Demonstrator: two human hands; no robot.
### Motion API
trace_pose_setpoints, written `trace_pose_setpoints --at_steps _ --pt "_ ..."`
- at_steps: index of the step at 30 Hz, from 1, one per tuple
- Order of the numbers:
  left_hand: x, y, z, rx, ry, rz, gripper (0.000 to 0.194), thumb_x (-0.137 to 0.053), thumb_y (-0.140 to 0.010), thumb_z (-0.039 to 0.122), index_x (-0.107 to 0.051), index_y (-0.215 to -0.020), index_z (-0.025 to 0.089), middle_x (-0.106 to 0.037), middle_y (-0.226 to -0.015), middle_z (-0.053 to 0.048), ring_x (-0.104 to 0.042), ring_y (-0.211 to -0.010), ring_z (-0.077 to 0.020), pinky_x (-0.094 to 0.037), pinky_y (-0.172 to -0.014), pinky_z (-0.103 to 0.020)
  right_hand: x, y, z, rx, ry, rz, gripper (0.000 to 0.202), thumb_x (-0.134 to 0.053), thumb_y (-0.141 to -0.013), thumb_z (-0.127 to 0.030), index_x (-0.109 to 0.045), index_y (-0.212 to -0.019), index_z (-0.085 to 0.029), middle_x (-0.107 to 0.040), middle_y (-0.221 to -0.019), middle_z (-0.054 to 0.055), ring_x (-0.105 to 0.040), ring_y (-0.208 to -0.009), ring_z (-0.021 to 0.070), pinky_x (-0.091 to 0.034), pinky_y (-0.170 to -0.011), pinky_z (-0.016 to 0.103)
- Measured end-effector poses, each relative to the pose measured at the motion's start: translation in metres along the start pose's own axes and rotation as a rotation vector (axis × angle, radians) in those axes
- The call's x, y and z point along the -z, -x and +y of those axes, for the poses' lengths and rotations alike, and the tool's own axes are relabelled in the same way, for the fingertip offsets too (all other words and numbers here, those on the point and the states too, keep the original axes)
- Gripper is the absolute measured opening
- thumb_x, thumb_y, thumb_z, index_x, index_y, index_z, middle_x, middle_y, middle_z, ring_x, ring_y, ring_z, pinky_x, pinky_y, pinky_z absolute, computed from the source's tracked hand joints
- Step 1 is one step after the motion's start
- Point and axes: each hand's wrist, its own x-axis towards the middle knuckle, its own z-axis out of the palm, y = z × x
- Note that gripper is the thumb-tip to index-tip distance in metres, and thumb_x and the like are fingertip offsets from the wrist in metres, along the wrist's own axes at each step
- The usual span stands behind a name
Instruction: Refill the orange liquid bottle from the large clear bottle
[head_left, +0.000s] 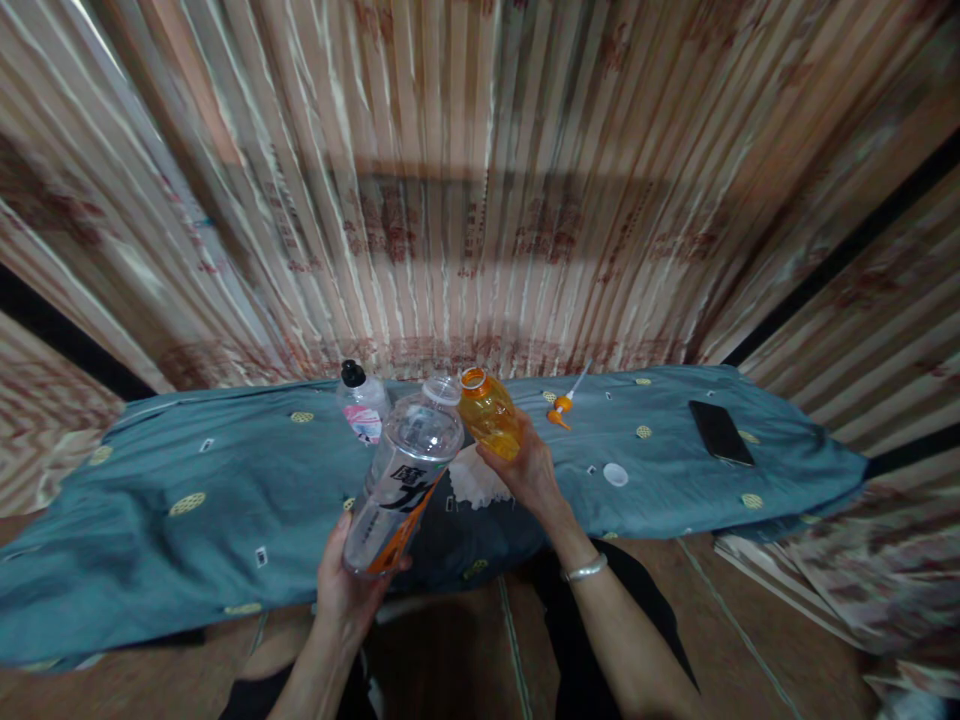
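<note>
My left hand (345,580) is wrapped round the lower part of a large clear plastic bottle (401,490) with dark lettering and an orange band. The bottle tilts, its open-looking neck (441,390) pointing away and to the right. In my right hand (529,465) is a smaller orange see-through bottle (491,410), its uncapped mouth close beside the clear bottle's neck. A white tissue (480,478) lies beneath the two bottles. An orange pump head (560,408) with a thin pale tube rests to the right of my right hand.
Behind the clear bottle stands a bottle with a black cap (364,405). A white round lid (616,475) and a black phone (720,433) lie to the right on the green-blue cloth (285,500). A patterned curtain (480,200) hangs at the back.
</note>
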Motion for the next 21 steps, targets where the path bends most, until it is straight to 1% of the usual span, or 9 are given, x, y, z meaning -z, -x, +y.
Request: trace_pose_setpoints --at_steps 5,8,12,14,18,21 --pt "0.001 -0.001 0.000 0.000 -0.011 0.005 0.041 -0.091 -0.071 0.047 -0.080 -0.100 0.020 -0.086 -0.091 -0.010 -0.082 -0.077 -0.0350 -0.062 -0.047 -0.037 -0.001 -0.001 -0.001 0.028 0.045 -0.010 0.069 -0.082 -0.081 -0.032 -0.056 -0.144 -0.018 -0.076 -0.133 0.018 -0.074 -0.124 0.0363 -0.061 -0.107 0.053" --pt "0.000 -0.001 0.000 -0.003 -0.014 0.017 0.036 -0.087 -0.075 0.045 -0.080 -0.100 0.020 -0.086 -0.090 -0.010 -0.082 -0.075 -0.0339 -0.062 -0.047 -0.037 -0.001 -0.001 0.000 0.057 0.060 -0.001 0.068 -0.081 -0.081 -0.032 -0.057 -0.144 -0.018 -0.076 -0.134 0.018 -0.074 -0.125 0.0363 -0.061 -0.107 0.052" --pt "-0.004 0.001 0.001 -0.007 -0.024 0.046 0.033 -0.081 -0.078 0.043 -0.080 -0.101 0.019 -0.086 -0.091 -0.010 -0.081 -0.075 -0.0335 -0.061 -0.045 -0.037 -0.001 -0.001 0.001 0.047 0.078 0.017 0.069 -0.081 -0.081 -0.034 -0.057 -0.144 -0.021 -0.076 -0.133 0.017 -0.074 -0.124 0.0361 -0.061 -0.107 0.051" --pt "-0.009 0.002 0.002 -0.018 -0.029 0.073 0.032 -0.082 -0.076 0.042 -0.080 -0.097 0.018 -0.086 -0.088 -0.010 -0.079 -0.071 -0.0325 -0.060 -0.043 -0.037 -0.001 -0.001 0.002 0.047 0.089 0.032 0.069 -0.081 -0.082 -0.036 -0.057 -0.145 -0.020 -0.075 -0.135 0.017 -0.074 -0.125 0.0362 -0.061 -0.107 0.051" --pt "-0.019 0.006 0.005 -0.063 -0.043 0.141 0.029 -0.084 -0.069 0.043 -0.078 -0.085 0.018 -0.083 -0.076 -0.008 -0.073 -0.058 -0.0270 -0.057 -0.039 -0.035 -0.001 -0.001 0.007 0.093 0.116 0.057 0.069 -0.078 -0.085 -0.039 -0.054 -0.148 -0.022 -0.073 -0.139 0.017 -0.072 -0.128 0.0350 -0.060 -0.109 0.052" --pt "-0.023 0.009 0.009 -0.090 -0.060 0.173 0.031 -0.087 -0.064 0.043 -0.078 -0.080 0.018 -0.082 -0.072 -0.007 -0.071 -0.054 -0.0261 -0.057 -0.037 -0.036 -0.004 0.002 0.011 0.124 0.132 0.065 0.069 -0.077 -0.087 -0.039 -0.052 -0.149 -0.021 -0.072 -0.140 0.018 -0.072 -0.129 0.0341 -0.060 -0.109 0.050"
